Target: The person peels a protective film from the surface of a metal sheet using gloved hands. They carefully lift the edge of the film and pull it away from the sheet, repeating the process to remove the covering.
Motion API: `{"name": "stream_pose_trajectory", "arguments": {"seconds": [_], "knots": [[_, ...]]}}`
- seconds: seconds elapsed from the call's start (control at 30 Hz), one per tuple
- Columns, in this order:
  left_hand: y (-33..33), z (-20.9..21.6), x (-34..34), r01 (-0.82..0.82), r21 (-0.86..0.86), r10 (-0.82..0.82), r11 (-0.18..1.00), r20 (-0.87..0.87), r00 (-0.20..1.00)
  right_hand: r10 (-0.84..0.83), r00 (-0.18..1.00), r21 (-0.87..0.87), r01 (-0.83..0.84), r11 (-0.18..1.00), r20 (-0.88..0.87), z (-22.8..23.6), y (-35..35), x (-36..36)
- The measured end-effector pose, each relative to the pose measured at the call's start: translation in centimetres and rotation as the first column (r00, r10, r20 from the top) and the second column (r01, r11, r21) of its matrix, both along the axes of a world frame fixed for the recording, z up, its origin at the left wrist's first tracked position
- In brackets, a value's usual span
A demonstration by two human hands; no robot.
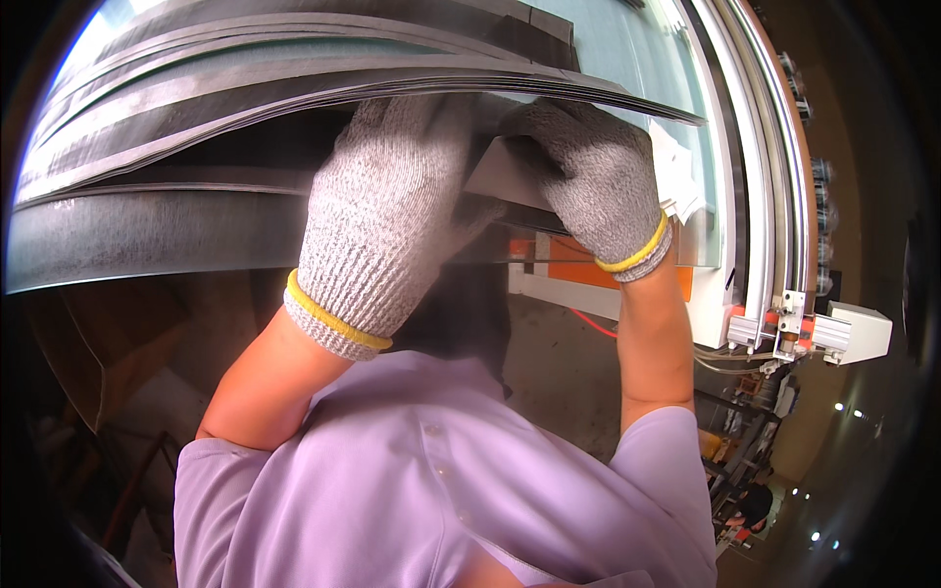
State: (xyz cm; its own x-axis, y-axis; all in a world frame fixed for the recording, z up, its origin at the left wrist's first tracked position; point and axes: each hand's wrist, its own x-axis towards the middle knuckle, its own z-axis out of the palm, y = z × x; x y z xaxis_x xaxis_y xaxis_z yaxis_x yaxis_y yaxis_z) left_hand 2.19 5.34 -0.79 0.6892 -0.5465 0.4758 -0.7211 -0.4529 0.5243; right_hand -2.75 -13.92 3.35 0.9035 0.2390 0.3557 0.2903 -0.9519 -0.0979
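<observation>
Both my hands wear grey knitted gloves with yellow cuff bands. A bundle of thin, dark grey flexible sheets (pixel 441 69) bows upward across the far side, its near edge lifted. My left hand (pixel 387 186) reaches under that edge, thumb stretched out to the right; its fingertips are partly hidden. To the right, my right hand (pixel 593 162) is bent under the same bundle, fingers and thumb closed around the edge of a pale sheet corner (pixel 510 174). Its fingertips are dark and blurred. Another bluish-grey sheet (pixel 157 230) lies lower, left of my left hand.
Beyond the sheets is a pale glass-like tabletop (pixel 642 59). White paper slips (pixel 676 176) lie beside my right wrist. A metal rail (pixel 760 147) runs along the right, with a white box (pixel 858 333) at its near end. Cardboard (pixel 127 343) stands low left. Another person (pixel 755 505) appears far lower right.
</observation>
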Motion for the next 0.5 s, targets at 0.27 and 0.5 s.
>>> {"name": "stream_pose_trajectory", "arguments": {"seconds": [0.27,0.5], "knots": [[0.2,-0.2,0.1,0.007,0.017,-0.007,1.0,0.007,1.0,0.202,0.975,-0.055,-0.207,0.977,-0.088,0.5,-1.3,1.8],[0.1,-0.3,0.0,-0.009,0.015,0.009,1.0,-0.01,1.0,0.124,0.978,0.281,-0.072,0.957,-0.171,-0.4,-2.8,0.9]]}}
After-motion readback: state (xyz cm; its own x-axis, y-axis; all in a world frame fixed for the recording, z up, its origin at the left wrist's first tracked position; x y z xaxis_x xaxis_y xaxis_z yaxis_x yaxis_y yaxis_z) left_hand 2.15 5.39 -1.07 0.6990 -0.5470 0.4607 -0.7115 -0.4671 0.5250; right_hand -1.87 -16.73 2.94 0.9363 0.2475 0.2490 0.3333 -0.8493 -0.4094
